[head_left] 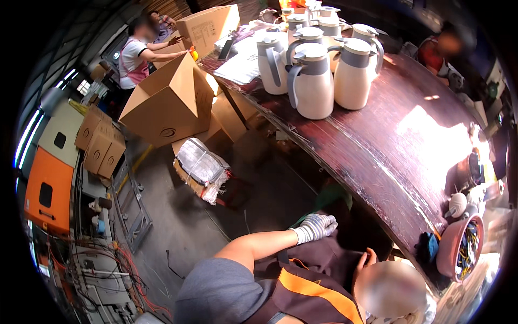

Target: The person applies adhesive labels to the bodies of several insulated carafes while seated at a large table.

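My left hand [315, 228], in a striped glove, rests at the dark apron [329, 254] with its fingers curled together; what they hold, if anything, is hidden. My right hand [367, 259] is bare at the apron's right, fingers curled and partly hidden behind a blurred round patch, so their contents are unclear. Beyond both hands is the dark red worktable [388, 151]. White-and-grey jugs [313, 89] stand in a group at its far end. A pink bowl [448, 256] of wires sits at its right near corner.
An open cardboard box [156, 108] and a padded stool [202, 170] are left of the table. A co-worker [137, 65] reaches toward boxes, another person behind; a person in red [431, 56] is at the table's far right. Machinery with cables [102, 264] lines the left.
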`<state>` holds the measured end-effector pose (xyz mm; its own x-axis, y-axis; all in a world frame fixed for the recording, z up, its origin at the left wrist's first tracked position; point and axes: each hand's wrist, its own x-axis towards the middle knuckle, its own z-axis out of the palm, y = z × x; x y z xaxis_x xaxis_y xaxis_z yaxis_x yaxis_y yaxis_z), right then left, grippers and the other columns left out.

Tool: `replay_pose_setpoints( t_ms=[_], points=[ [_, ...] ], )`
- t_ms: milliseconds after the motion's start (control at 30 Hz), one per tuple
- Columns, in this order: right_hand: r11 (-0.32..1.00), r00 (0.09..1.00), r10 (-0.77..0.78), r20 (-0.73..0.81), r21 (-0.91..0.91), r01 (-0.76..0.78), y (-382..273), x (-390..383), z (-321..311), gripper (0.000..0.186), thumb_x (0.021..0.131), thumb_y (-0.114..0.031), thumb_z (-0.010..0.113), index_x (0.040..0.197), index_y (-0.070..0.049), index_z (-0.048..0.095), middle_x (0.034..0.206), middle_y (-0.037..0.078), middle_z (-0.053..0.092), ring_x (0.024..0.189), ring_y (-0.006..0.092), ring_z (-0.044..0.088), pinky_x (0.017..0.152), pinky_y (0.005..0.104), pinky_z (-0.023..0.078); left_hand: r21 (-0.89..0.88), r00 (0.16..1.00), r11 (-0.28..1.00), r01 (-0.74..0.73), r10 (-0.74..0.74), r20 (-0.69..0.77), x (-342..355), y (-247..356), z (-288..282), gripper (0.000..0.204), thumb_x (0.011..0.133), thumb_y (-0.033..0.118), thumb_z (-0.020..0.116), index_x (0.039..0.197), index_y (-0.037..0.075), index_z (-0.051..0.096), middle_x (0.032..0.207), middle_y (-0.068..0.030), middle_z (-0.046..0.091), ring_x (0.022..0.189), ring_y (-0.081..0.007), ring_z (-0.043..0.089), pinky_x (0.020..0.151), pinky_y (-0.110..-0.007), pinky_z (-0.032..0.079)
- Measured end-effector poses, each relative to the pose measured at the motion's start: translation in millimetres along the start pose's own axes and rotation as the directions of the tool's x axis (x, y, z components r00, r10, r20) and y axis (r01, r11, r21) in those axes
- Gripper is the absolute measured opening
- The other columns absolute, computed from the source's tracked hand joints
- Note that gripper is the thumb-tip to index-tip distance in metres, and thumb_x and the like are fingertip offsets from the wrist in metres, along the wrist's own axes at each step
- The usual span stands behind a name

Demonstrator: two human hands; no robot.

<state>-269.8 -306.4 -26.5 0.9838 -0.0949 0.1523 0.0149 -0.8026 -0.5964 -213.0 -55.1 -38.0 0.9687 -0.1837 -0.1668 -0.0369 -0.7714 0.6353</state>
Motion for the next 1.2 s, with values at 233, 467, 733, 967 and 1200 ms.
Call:
replay_pose_setpoints(
  t_ms=[233,467,733,967,1200],
  points=[
    [0.992,0.993,0.115,0.019,0.052,-0.115,13.0,-2.3,12.6,0.023,0.091,-0.015,0.059,0.112,-0.009,0.061,0.089,0.01,0.067,0.072,0.0248,0.064,0.064,0.0342,0.049,0.023,0.995,0.998,-0.056,0.057,-0.077,2.8,-8.4,6.9,0.026,0.091,0.033,0.054,0.083,0.008,0.057,0.071,-0.0175,0.063,0.067,-0.0386,0.061,0.061,-0.048,0.047],
    [0.998,0.998,0.049,-0.028,0.048,-0.047,15.9,-3.5,16.1,0.023,0.09,-0.014,0.059,0.112,-0.008,0.061,0.09,0.009,0.067,0.072,0.0242,0.064,0.064,0.0338,0.049,0.015,0.997,0.999,-0.037,0.037,-0.06,1.3,-8.2,5.9,0.027,0.091,0.034,0.053,0.086,0.008,0.057,0.073,-0.0176,0.064,0.069,-0.0387,0.061,0.062,-0.049,0.047],
    [0.997,0.999,0.048,-0.019,0.061,-0.047,13.5,-2.6,14.0,0.022,0.09,-0.014,0.06,0.111,-0.008,0.062,0.086,0.008,0.067,0.067,0.0221,0.063,0.062,0.0325,0.048,0.022,0.998,1.0,-0.023,0.024,-0.054,-0.5,-6.9,4.9,0.029,0.092,0.036,0.052,0.087,0.008,0.057,0.074,-0.0177,0.064,0.069,-0.0388,0.061,0.063,-0.049,0.047],
    [0.995,0.997,0.072,-0.011,0.063,-0.071,14.7,-1.3,15.8,0.021,0.09,-0.014,0.06,0.11,-0.008,0.062,0.084,0.008,0.066,0.065,0.021,0.062,0.061,0.032,0.048,0.011,0.996,0.999,-0.047,0.048,-0.081,2.3,-8.6,6.4,0.026,0.092,0.033,0.054,0.086,0.008,0.057,0.073,-0.0175,0.064,0.069,-0.0385,0.061,0.062,-0.048,0.047],
    [0.993,0.997,0.05,-0.058,0.111,-0.043,20.4,-3.6,22.1,0.019,0.091,-0.014,0.059,0.108,-0.008,0.063,0.087,0.009,0.068,0.07,0.0232,0.064,0.063,0.033,0.049,0.013,0.994,0.998,-0.061,0.062,-0.093,1.1,-9.0,7.8,0.025,0.091,0.032,0.055,0.084,0.008,0.057,0.071,-0.0169,0.063,0.068,-0.0381,0.061,0.062,-0.048,0.047]
  ],
)
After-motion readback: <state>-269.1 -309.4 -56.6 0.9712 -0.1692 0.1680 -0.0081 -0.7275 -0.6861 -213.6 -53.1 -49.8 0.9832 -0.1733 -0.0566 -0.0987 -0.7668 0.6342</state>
